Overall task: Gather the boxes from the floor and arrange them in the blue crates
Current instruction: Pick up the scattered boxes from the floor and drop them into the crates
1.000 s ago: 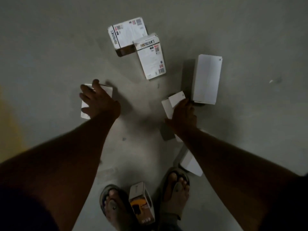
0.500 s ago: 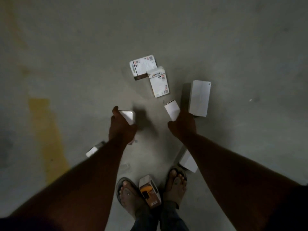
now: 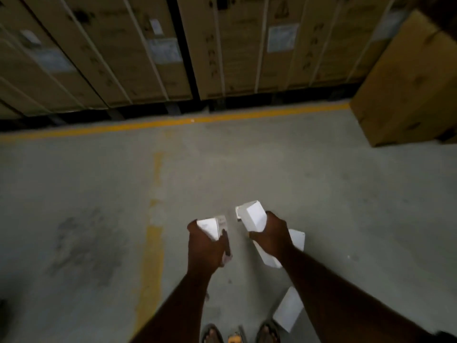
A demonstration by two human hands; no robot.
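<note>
One white box [image 3: 209, 227] was held above the floor [image 3: 99, 194], the grip of the left hand [image 3: 204, 248] clamped round it; a second white box [image 3: 251, 216] was clamped in the right hand [image 3: 272, 237] (a third box [image 3: 288, 310] lay below).

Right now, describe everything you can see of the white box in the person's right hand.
The box in the right hand is plain white, looks like cardboard, and is long, rectangular and closed. It is held off the floor and tilted, one end face pointing up and away, the other end sticking out below the wrist. Fingers and thumb curl round its middle. No print shows on it. It is apart from the other box, held by the left hand.
</note>
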